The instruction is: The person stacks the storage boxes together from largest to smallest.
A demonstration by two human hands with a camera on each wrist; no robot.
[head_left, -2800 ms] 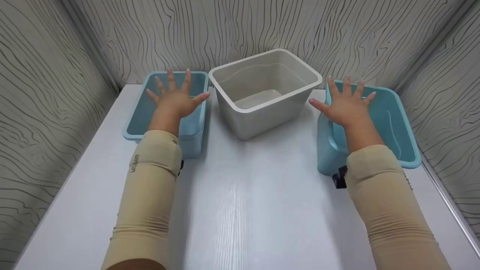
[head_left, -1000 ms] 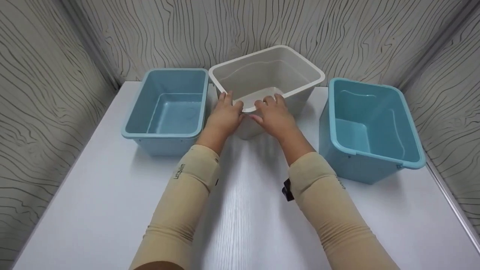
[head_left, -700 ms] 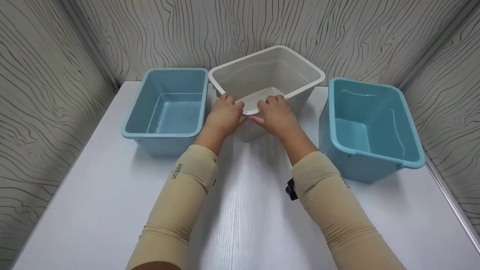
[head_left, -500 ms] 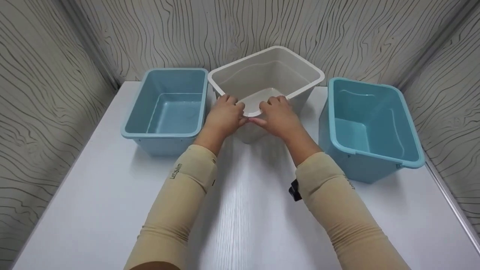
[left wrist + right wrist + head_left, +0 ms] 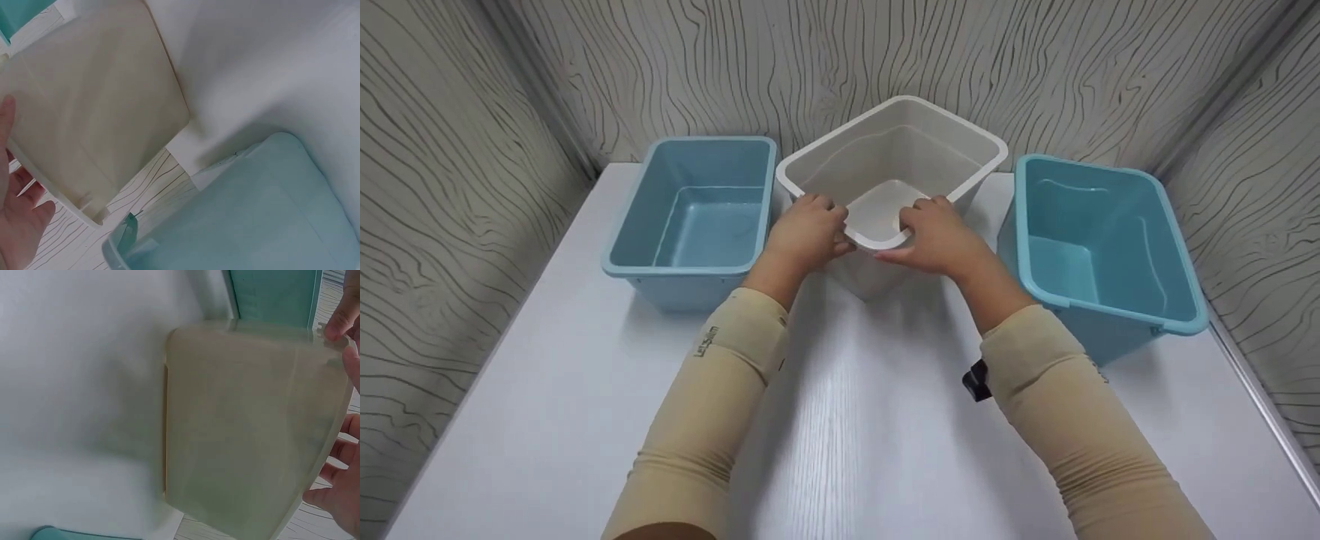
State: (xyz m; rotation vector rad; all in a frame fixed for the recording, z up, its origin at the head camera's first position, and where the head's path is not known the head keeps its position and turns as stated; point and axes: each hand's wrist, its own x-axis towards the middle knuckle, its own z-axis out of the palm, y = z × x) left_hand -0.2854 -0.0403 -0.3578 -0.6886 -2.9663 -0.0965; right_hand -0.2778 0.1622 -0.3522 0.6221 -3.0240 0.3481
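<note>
In the head view a white bin (image 5: 885,281) stands upright at the back middle, one corner of its rim pointing toward me. My left hand (image 5: 806,234) grips the rim left of that corner, fingers over the edge and thumb outside. On the corner's right side my right hand (image 5: 934,236) holds the rim the same way. The left wrist view shows the bin's outer wall (image 5: 101,95) with the left hand (image 5: 22,225) at its rim. In the right wrist view the bin wall (image 5: 242,422) fills the middle, and fingers of both hands lie along the rim.
A light blue bin (image 5: 690,289) stands just left of the white one, close to its rim. To the right is a teal bin (image 5: 1099,330). All are on a white table (image 5: 825,450), with patterned panels (image 5: 720,67) behind and at both sides.
Both hands have come from above the blue bins onto the white bin's rim. Since then the bin has turned, its near corner shifting right and toward me, and the right hand has moved right.
</note>
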